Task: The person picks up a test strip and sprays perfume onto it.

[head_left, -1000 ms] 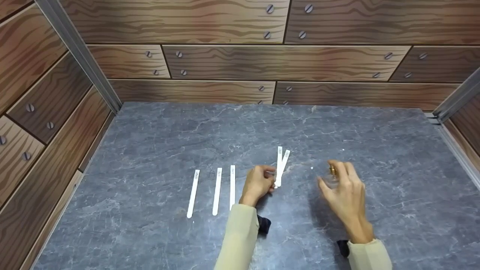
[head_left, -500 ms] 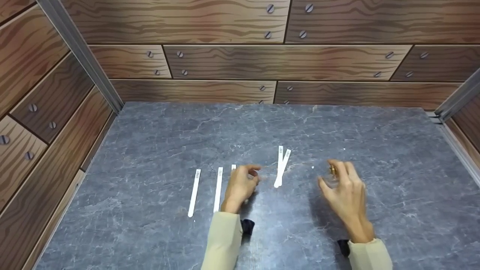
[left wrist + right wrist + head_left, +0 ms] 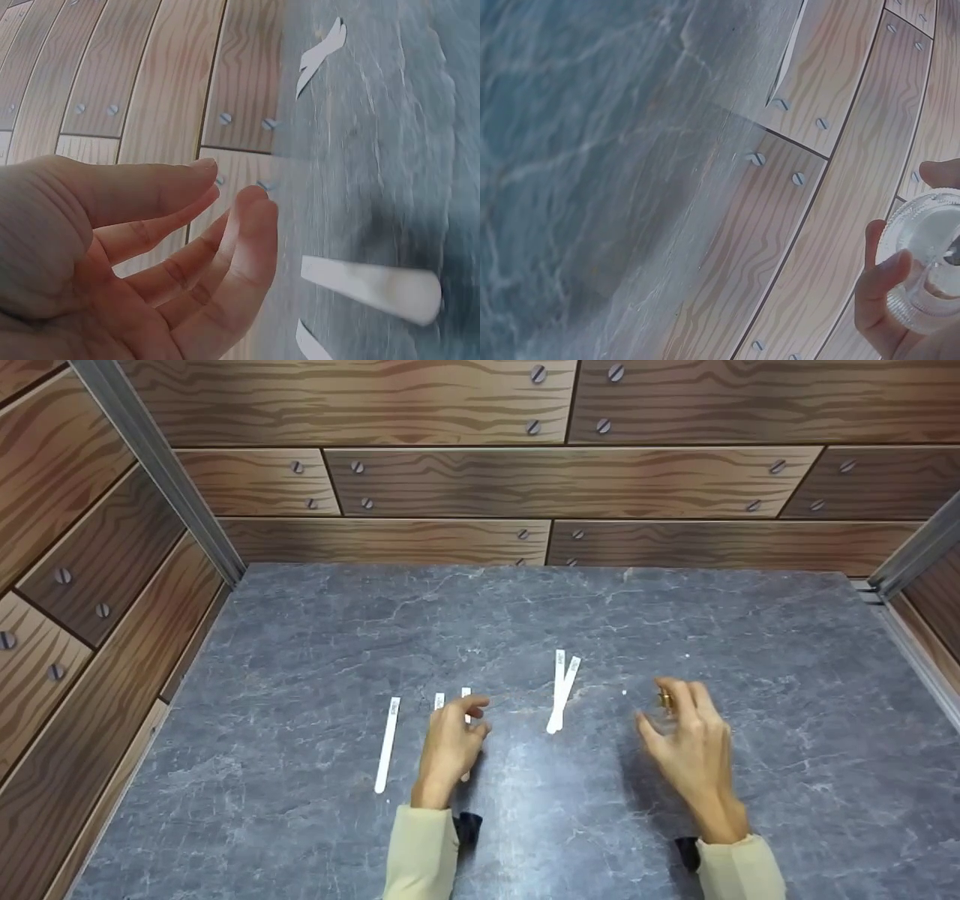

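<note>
My left hand [image 3: 450, 742] hovers with loosely bent fingers over two white paper strips, hiding most of the second strip [image 3: 439, 701] and the middle of the third strip [image 3: 466, 693]. Nothing lies between its thumb and fingers in the left wrist view, where a strip's rounded end [image 3: 405, 292] shows below. Farther left is another strip [image 3: 387, 746]. Two crossed strips [image 3: 559, 701] lie right of that hand, small print at their far ends. My right hand [image 3: 694, 735] grips a clear round ribbed bottle [image 3: 922, 225]; its gold-coloured top [image 3: 665, 700] shows by the index finger.
Everything lies on a grey marbled tabletop [image 3: 337, 622]. Wood-patterned panels [image 3: 450, 484] rise behind it and at both sides, with metal corner posts [image 3: 169, 480]. Tiny white specks, one a small dot [image 3: 624, 692], are scattered on the surface.
My left hand has moved left, from beside the crossed strips to over the second and third strips. The right hand with the bottle stays in place.
</note>
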Available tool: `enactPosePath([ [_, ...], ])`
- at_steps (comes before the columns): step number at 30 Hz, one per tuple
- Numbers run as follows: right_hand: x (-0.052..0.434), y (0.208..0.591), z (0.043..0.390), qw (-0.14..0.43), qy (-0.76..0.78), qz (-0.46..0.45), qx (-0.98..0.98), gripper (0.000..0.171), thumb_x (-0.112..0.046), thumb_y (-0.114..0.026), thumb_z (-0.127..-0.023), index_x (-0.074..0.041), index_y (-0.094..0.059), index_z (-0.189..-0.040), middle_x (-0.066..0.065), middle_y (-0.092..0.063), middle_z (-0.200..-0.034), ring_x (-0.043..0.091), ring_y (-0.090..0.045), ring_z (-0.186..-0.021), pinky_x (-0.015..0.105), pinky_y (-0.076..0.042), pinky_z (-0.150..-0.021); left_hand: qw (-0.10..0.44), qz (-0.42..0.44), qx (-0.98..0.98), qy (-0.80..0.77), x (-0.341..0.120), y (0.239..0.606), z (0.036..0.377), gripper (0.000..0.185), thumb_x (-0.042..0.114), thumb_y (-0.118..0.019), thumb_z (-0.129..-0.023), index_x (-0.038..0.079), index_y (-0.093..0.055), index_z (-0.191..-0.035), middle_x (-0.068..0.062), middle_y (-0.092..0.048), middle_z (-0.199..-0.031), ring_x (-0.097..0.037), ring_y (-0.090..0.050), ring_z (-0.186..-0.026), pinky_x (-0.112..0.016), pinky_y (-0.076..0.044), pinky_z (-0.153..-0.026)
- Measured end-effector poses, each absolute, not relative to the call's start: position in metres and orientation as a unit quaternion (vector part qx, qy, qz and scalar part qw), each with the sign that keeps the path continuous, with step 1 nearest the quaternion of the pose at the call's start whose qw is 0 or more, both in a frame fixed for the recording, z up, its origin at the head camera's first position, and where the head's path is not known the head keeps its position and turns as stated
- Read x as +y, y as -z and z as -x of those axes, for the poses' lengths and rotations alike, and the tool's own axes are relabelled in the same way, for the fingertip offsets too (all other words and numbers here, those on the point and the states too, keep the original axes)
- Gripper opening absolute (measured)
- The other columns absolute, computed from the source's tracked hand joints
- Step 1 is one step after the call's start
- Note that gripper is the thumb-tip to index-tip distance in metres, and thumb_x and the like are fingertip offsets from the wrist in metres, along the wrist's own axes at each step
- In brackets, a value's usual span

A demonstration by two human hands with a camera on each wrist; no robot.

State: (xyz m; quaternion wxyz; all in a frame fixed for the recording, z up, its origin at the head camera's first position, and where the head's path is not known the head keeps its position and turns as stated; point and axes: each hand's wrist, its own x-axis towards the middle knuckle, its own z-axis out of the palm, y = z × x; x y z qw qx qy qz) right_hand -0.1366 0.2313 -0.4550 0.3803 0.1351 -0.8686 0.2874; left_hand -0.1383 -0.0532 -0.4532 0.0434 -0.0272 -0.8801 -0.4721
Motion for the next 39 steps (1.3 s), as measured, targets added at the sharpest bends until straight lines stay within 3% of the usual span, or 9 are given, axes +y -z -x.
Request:
enactPosePath([
  [12,0.231,0.455,0.136,0.383,-0.285,-0.136,-0.868,0.049,0.005,-0.087,-0.063,0.004,-0.064,-0.107,0.019,-0.062,-0.087,0.035,-0.061,-0.062,0.053,-0.054,-0.051,0.092,0.019,-0.868,0.487,-0.069,0.461,0.125,0.033,-0.018,-0.07,-0.077,-0.01,-0.071,-0.109,-0.021,-0.069,-0.094,-0.026,-0.071,-0.077,-0.035,-0.059,-0.069],
  [26,0.232,0.455,0.136,0.386,-0.286,-0.132,-0.867,0.05,0.006,-0.087,-0.062,0.005,-0.065,-0.107,0.02,-0.062,-0.087,0.035,-0.061,-0.064,0.054,-0.053,-0.053,0.077,-0.015,-0.862,0.5,-0.074,0.467,0.118,0.038,-0.02,-0.066,-0.078,-0.011,-0.069,-0.115,-0.022,-0.068,-0.097,-0.025,-0.07,-0.077,-0.034,-0.058,-0.068],
  [39,0.233,0.456,0.136,0.387,-0.288,-0.133,-0.866,0.05,0.004,-0.086,-0.063,0.005,-0.064,-0.107,0.02,-0.062,-0.088,0.036,-0.06,-0.064,0.055,-0.052,-0.054,0.067,-0.047,-0.847,0.525,-0.073,0.471,0.113,0.046,-0.024,-0.049,-0.08,-0.009,-0.068,-0.118,-0.021,-0.068,-0.103,-0.03,-0.07,-0.088,-0.039,-0.057,-0.072],
])
